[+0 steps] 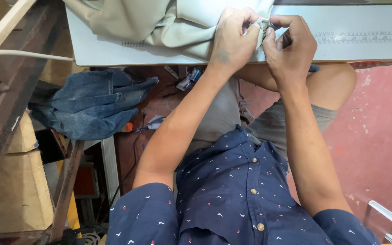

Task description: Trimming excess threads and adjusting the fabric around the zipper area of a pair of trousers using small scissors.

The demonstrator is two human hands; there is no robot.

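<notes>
A pale beige garment (159, 22) lies bunched on a white worktable (364, 45). My left hand (234, 41) pinches a folded edge of that beige fabric near the table's front edge. Right beside it, my right hand (289, 47) grips the same bit of cloth, fingertips almost touching the left hand's. Whether a small tool sits between the fingers cannot be told. I sit with my knees under the table, wearing a dark blue patterned shirt and grey shorts.
A printed ruler strip (364, 35) runs along the table top at right. Folded blue denim (91, 106) rests on a stand at left, beside wooden beams (5, 90) and boxes. Small scraps litter the red floor (377, 136) under the table.
</notes>
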